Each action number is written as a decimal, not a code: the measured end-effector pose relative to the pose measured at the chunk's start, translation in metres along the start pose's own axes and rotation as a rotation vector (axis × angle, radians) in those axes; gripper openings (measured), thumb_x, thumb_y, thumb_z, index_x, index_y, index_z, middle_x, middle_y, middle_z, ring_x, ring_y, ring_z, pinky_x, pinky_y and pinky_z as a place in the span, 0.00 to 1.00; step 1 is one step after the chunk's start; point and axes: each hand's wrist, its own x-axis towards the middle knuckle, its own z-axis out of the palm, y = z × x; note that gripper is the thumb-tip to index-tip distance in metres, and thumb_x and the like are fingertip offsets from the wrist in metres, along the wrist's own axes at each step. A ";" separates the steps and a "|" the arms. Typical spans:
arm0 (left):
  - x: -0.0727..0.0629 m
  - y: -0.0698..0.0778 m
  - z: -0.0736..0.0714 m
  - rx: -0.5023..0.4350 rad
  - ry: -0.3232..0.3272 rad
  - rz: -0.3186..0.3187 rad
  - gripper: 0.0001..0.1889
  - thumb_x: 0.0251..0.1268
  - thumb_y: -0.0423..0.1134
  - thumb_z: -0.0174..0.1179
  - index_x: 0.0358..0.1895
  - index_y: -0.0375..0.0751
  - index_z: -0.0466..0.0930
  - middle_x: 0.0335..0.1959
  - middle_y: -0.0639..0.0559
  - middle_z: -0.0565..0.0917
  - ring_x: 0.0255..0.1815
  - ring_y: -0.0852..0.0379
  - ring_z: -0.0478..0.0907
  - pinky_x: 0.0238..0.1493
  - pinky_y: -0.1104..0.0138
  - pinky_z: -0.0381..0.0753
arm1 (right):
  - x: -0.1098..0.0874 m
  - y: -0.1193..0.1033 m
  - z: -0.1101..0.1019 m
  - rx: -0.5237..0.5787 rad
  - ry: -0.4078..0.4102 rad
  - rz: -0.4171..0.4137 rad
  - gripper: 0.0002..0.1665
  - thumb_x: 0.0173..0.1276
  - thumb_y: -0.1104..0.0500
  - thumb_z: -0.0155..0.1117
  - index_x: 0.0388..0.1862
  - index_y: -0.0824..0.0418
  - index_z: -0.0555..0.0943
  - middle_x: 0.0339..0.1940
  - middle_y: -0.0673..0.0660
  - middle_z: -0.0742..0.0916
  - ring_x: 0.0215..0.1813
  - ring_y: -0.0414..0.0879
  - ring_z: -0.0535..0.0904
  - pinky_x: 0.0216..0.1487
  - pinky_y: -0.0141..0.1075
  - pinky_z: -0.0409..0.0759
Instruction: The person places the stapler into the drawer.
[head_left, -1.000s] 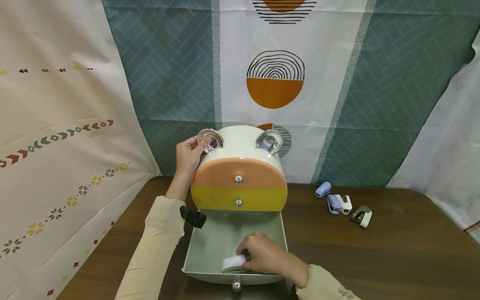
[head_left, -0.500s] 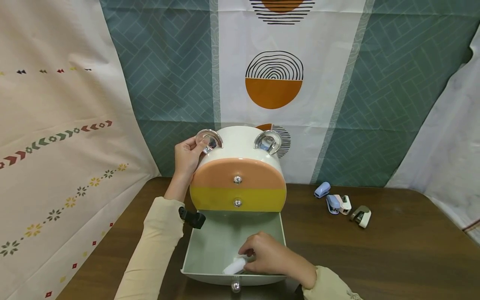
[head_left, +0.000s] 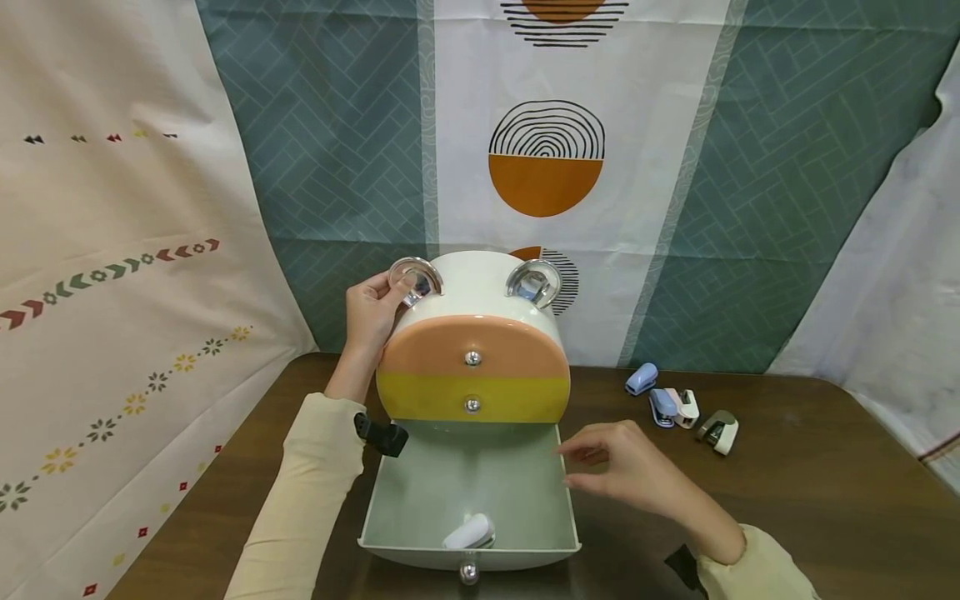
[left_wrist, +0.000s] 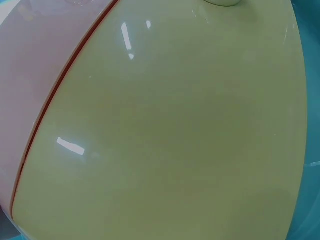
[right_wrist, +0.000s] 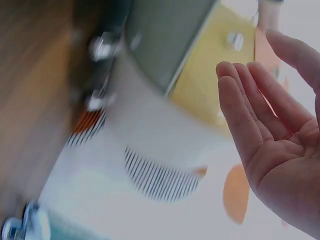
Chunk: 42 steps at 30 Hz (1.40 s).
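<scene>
A rounded desktop drawer cabinet (head_left: 480,292) with orange and yellow drawer fronts stands mid-table. Its pale green bottom drawer (head_left: 420,475) is pulled out. Inside, by the drawer's front wall, lies a small white stapler (head_left: 468,532). My left hand (head_left: 371,312) pinches the cabinet's left silver ear-like ring (head_left: 417,273), thumb on its face. In the left wrist view the cabinet's glossy side (left_wrist: 165,125) fills most of the picture and the hand is out of sight. My right hand (head_left: 626,467) is beside the drawer's right edge, holding nothing, fingers loosely extended; its palm shows in the right wrist view.
Several small staplers lie at the back right of the brown table (head_left: 637,542): a blue one (head_left: 641,379), another blue one beside a pink-and-white one (head_left: 686,408), and a grey-and-white one (head_left: 718,432). Patterned cloth (head_left: 547,233) hangs right behind the cabinet.
My right hand has let go of the white stapler, now lying turned in the drawer, and moved up and right out of it. The left hand keeps its hold on the ring.
</scene>
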 end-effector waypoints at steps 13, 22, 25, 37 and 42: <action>0.001 0.001 0.000 0.014 0.006 -0.008 0.14 0.57 0.37 0.62 0.41 0.27 0.81 0.24 0.54 0.81 0.20 0.68 0.73 0.23 0.78 0.73 | -0.050 0.063 -0.071 -0.145 0.283 0.296 0.16 0.49 0.61 0.73 0.37 0.66 0.83 0.31 0.57 0.86 0.32 0.30 0.79 0.30 0.26 0.78; 0.001 0.000 0.000 0.002 0.000 -0.004 0.13 0.58 0.36 0.61 0.40 0.26 0.80 0.21 0.58 0.80 0.20 0.69 0.73 0.22 0.78 0.73 | -0.078 0.106 -0.096 -0.265 0.312 0.460 0.25 0.52 0.54 0.72 0.45 0.69 0.80 0.40 0.67 0.84 0.32 0.27 0.78 0.28 0.27 0.75; 0.001 -0.001 0.000 -0.004 -0.002 -0.001 0.14 0.58 0.36 0.62 0.40 0.26 0.80 0.20 0.59 0.80 0.19 0.69 0.72 0.22 0.78 0.72 | -0.084 0.120 -0.100 -0.275 0.310 0.492 0.29 0.51 0.52 0.72 0.47 0.70 0.79 0.42 0.68 0.83 0.35 0.32 0.79 0.29 0.26 0.74; 0.000 -0.001 0.000 -0.008 -0.005 -0.003 0.14 0.58 0.37 0.62 0.37 0.26 0.80 0.20 0.57 0.79 0.19 0.68 0.72 0.21 0.78 0.72 | -0.094 0.167 -0.097 -0.301 0.157 0.613 0.44 0.50 0.48 0.71 0.56 0.78 0.69 0.42 0.76 0.79 0.43 0.64 0.76 0.36 0.49 0.75; 0.000 -0.001 0.000 -0.027 -0.009 0.005 0.14 0.58 0.37 0.62 0.38 0.25 0.80 0.18 0.60 0.79 0.18 0.69 0.73 0.21 0.78 0.72 | -0.094 0.174 -0.097 -0.279 0.106 0.625 0.47 0.48 0.49 0.73 0.57 0.80 0.66 0.49 0.80 0.74 0.48 0.69 0.73 0.40 0.54 0.74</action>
